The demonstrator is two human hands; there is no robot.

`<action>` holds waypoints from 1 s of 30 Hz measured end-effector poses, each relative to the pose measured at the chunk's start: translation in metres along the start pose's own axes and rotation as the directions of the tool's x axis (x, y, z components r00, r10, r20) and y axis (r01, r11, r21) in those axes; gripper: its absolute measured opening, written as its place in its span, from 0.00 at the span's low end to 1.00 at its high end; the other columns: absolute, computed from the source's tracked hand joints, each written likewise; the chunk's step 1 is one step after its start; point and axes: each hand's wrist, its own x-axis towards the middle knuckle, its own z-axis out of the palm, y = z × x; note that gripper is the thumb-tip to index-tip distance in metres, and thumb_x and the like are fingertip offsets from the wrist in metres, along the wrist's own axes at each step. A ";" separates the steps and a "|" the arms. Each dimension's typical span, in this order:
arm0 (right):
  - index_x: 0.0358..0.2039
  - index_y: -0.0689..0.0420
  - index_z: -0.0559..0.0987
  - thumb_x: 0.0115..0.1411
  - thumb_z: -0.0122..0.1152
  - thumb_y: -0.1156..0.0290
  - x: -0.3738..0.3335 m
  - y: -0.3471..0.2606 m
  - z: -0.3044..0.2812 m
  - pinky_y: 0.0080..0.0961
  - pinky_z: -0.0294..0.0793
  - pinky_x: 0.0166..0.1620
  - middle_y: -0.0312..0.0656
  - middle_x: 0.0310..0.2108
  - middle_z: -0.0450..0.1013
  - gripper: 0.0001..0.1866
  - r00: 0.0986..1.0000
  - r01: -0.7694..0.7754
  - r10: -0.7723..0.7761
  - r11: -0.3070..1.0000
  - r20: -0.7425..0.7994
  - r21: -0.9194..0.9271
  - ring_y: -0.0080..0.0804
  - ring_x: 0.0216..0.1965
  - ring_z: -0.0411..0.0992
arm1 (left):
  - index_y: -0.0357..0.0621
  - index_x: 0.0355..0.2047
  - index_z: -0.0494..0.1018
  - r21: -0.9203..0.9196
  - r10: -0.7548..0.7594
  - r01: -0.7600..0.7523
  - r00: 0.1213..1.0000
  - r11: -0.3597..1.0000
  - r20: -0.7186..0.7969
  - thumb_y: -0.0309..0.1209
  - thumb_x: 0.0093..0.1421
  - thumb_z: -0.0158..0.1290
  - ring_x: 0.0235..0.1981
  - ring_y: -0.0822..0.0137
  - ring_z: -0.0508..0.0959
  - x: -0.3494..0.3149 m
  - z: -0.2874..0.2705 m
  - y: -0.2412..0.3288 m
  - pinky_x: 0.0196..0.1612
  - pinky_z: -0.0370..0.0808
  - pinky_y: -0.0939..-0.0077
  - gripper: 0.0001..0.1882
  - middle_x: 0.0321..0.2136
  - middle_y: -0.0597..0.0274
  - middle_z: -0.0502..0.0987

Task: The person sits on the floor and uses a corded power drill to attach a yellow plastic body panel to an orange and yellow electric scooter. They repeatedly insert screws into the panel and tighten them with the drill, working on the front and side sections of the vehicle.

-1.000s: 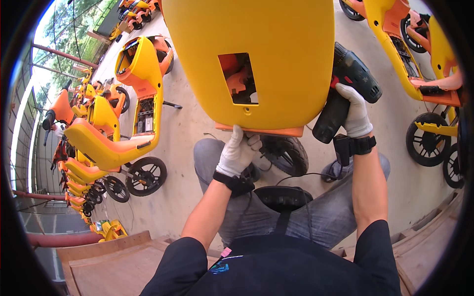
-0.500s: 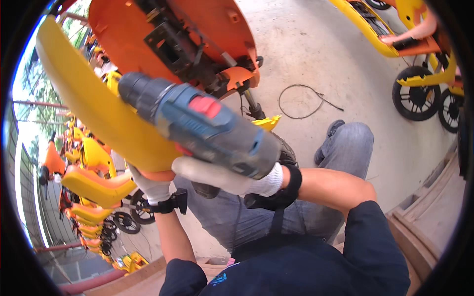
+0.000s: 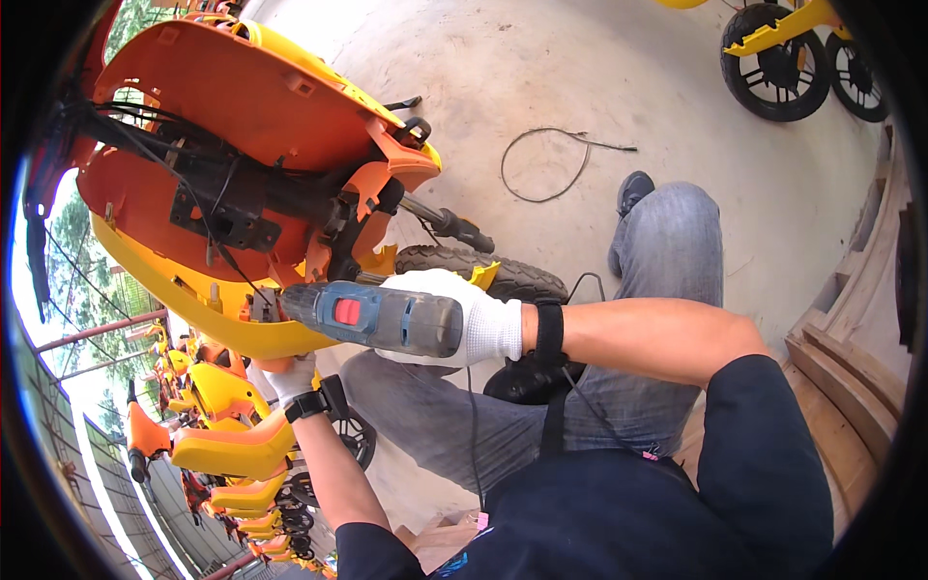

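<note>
We levelled the drill (image 3: 382,318), gripped by our right hand (image 3: 480,314), pointing left at the yellow panel (image 3: 222,329); our nearer left hand (image 3: 292,379) gripped something or nothing, we couldn't tell.

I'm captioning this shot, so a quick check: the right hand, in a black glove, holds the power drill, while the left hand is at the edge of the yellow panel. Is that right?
Not quite: the glove on the right hand is white, not black, as the head view shows. That hand holds the power drill, and the left hand is at the edge of the yellow panel.
</note>
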 end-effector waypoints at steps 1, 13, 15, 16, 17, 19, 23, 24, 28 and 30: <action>0.41 0.57 0.76 0.54 0.70 0.66 -0.001 0.003 -0.001 0.30 0.76 0.43 0.42 0.38 0.77 0.17 0.999 -0.024 0.026 0.997 -0.034 0.068 0.36 0.37 0.76 | 0.47 0.61 0.64 -0.473 -0.151 0.169 0.986 0.865 0.076 0.42 0.64 0.47 0.54 0.63 0.73 -0.001 0.006 0.002 0.60 0.67 0.64 0.26 0.55 0.63 0.74; 0.40 0.59 0.78 0.56 0.65 0.67 -0.003 -0.001 -0.027 0.27 0.76 0.45 0.43 0.34 0.77 0.14 0.981 -0.108 0.157 0.932 -0.117 0.347 0.32 0.36 0.75 | 0.43 0.44 0.70 -0.722 -0.492 0.422 0.861 0.548 0.130 0.43 0.66 0.46 0.19 0.73 0.57 -0.042 0.047 0.056 0.24 0.54 0.79 0.17 0.23 0.68 0.63; 0.40 0.59 0.78 0.56 0.65 0.68 -0.002 -0.008 -0.037 0.27 0.75 0.46 0.43 0.34 0.77 0.14 0.970 -0.175 0.228 0.897 -0.085 0.405 0.32 0.36 0.75 | 0.37 0.45 0.68 -0.838 -0.643 0.454 0.746 0.303 0.171 0.34 0.67 0.45 0.23 0.73 0.59 -0.055 0.037 0.058 0.25 0.57 0.79 0.13 0.25 0.67 0.62; 0.41 0.59 0.77 0.56 0.65 0.67 -0.002 -0.014 -0.042 0.27 0.75 0.46 0.42 0.35 0.77 0.14 0.962 -0.162 0.241 0.886 -0.133 0.435 0.31 0.36 0.75 | 0.33 0.48 0.67 -0.833 -0.613 0.492 0.748 0.252 0.256 0.24 0.66 0.43 0.25 0.74 0.60 -0.061 0.033 0.060 0.27 0.58 0.79 0.12 0.29 0.66 0.62; 0.42 0.60 0.77 0.56 0.65 0.67 -0.004 -0.011 -0.043 0.26 0.75 0.45 0.42 0.36 0.78 0.15 0.956 -0.133 0.238 0.871 -0.171 0.473 0.29 0.36 0.74 | 0.30 0.52 0.65 -0.798 -0.594 0.501 0.769 0.334 0.234 0.20 0.65 0.43 0.25 0.75 0.60 -0.068 0.031 0.062 0.26 0.59 0.81 0.15 0.29 0.67 0.62; 0.42 0.62 0.76 0.57 0.63 0.72 0.000 -0.013 -0.054 0.26 0.76 0.38 0.39 0.32 0.76 0.13 0.956 -0.211 0.266 0.917 -0.126 0.338 0.24 0.33 0.73 | 0.30 0.54 0.64 -0.741 -0.403 0.527 0.838 0.417 0.368 0.19 0.64 0.45 0.26 0.75 0.64 -0.079 0.022 0.065 0.27 0.65 0.84 0.17 0.34 0.63 0.68; 0.36 0.60 0.77 0.58 0.60 0.70 0.015 -0.003 -0.066 0.21 0.75 0.33 0.35 0.25 0.74 0.08 0.908 -0.320 0.413 0.790 -0.068 0.523 0.20 0.26 0.72 | 0.30 0.51 0.65 -0.526 -0.408 0.429 0.898 0.735 0.164 0.22 0.66 0.45 0.25 0.79 0.65 -0.062 0.003 0.074 0.24 0.64 0.88 0.14 0.36 0.62 0.69; 0.35 0.60 0.78 0.59 0.60 0.69 0.016 -0.002 -0.073 0.22 0.75 0.34 0.35 0.25 0.75 0.08 0.888 -0.315 0.444 0.774 -0.116 0.549 0.21 0.26 0.72 | 0.30 0.49 0.67 -0.380 -0.429 0.454 0.890 0.806 0.156 0.23 0.66 0.45 0.23 0.79 0.64 -0.059 0.012 0.095 0.23 0.63 0.88 0.13 0.34 0.63 0.69; 0.36 0.59 0.79 0.59 0.61 0.67 0.018 0.007 -0.106 0.22 0.76 0.35 0.37 0.25 0.76 0.09 0.854 -0.172 0.395 0.828 -0.339 0.533 0.24 0.27 0.75 | 0.28 0.47 0.69 0.002 -0.469 0.490 0.832 0.872 0.297 0.28 0.67 0.47 0.17 0.80 0.61 -0.063 0.026 0.155 0.19 0.57 0.88 0.14 0.24 0.68 0.67; 0.37 0.59 0.79 0.58 0.62 0.67 0.026 0.013 -0.116 0.25 0.79 0.38 0.38 0.26 0.77 0.10 0.812 -0.150 0.393 0.856 -0.432 0.495 0.27 0.28 0.77 | 0.27 0.45 0.70 -0.030 -0.433 0.465 0.844 0.885 0.317 0.28 0.67 0.46 0.17 0.81 0.59 -0.080 0.029 0.167 0.19 0.54 0.87 0.14 0.24 0.68 0.67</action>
